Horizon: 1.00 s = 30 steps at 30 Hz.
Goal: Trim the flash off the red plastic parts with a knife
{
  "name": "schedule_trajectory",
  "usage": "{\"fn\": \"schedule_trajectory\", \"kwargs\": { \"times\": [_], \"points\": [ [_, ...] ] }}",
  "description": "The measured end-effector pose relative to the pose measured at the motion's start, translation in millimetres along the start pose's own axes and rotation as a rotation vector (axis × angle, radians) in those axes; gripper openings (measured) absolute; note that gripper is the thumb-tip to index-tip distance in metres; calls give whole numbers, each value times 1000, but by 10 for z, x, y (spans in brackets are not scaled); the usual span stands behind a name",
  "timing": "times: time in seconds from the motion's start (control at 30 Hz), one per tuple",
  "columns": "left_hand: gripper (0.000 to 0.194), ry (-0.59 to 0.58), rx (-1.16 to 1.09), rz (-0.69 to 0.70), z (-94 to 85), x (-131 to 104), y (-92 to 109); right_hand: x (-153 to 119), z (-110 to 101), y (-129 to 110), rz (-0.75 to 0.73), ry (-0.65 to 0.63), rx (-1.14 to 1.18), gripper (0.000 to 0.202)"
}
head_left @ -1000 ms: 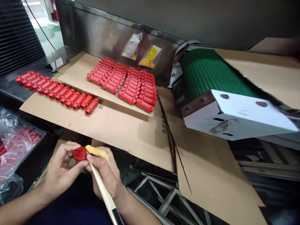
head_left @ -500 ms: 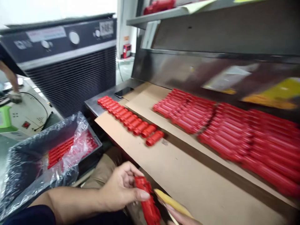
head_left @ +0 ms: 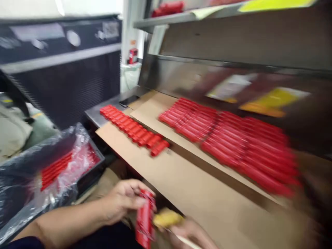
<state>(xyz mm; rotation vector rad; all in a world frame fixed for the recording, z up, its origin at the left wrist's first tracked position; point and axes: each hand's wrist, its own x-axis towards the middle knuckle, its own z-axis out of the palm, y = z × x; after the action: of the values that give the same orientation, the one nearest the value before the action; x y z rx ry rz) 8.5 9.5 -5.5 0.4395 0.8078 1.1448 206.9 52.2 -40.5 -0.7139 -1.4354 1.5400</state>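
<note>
At the bottom centre, my left hand (head_left: 124,200) grips a red plastic part (head_left: 145,219) near its upper end, thumb on its face. Just right of it, my right hand (head_left: 190,233) is closed on a yellow object (head_left: 168,218), blurred by motion, and a thin pale stick shows below it. The yellow object's tip is close to the red part's right side; whether they touch is unclear. Beyond my hands, a row of short red cylinders (head_left: 133,128) lies on the cardboard (head_left: 186,180). Longer red parts (head_left: 228,138) lie side by side in several groups behind it.
On the left stands a grey bin (head_left: 102,159) lined with clear plastic, holding red parts (head_left: 55,171). A phone (head_left: 129,100) lies at the table's far end. Above the table runs a shelf (head_left: 166,20). A dark machine (head_left: 64,79) stands at the back left.
The view has shifted. The red part is more upright, and the yellow object has turned and lies across beside it. A co-worker's hand at the far left is no longer seen.
</note>
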Motion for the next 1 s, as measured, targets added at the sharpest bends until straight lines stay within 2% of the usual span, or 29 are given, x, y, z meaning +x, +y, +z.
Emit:
{"fn": "schedule_trajectory", "kwargs": {
  "times": [0.03,0.07,0.1,0.17,0.27,0.4,0.47,0.5,0.57,0.6,0.7,0.73,0.83,0.9,1.0],
  "points": [
    [48,-22,-16,-27,-7,-54,17,-134,27,-65,28,35,3,32],
    [45,-53,-27,-63,-31,-92,37,-235,55,-122,56,5,83,31],
    [41,-66,-23,-93,-66,-110,55,-297,80,-165,74,11,89,38],
    [37,-27,80,-120,-142,-106,84,-329,111,-206,117,20,78,51],
    [41,9,139,-165,-175,-101,105,-291,136,-229,139,-27,243,48],
    [40,31,166,-157,-113,-118,127,-312,145,-310,108,-100,347,47],
    [39,40,190,-115,-98,-111,136,-355,104,-374,4,-153,323,57],
    [39,47,206,-93,-97,-106,138,-378,74,-409,-77,-144,239,65],
    [40,64,247,-54,-99,-96,135,-418,18,-483,-234,-34,-41,74],
    [41,70,263,-41,-99,-93,131,-432,0,-517,-226,62,-236,70],
    [43,66,259,-40,-80,-80,112,-456,5,-583,-194,253,-499,20],
    [44,56,237,-54,-69,-75,105,-459,22,-590,-214,296,-552,12],
    [47,26,149,-126,-51,-59,80,-456,63,-571,-245,400,-688,18],
    [48,14,116,-149,-69,-51,59,-454,56,-533,-193,420,-685,16],
    [46,-9,193,-115,-106,-30,57,-474,-3,-456,-96,435,-600,14]
  ]
}}
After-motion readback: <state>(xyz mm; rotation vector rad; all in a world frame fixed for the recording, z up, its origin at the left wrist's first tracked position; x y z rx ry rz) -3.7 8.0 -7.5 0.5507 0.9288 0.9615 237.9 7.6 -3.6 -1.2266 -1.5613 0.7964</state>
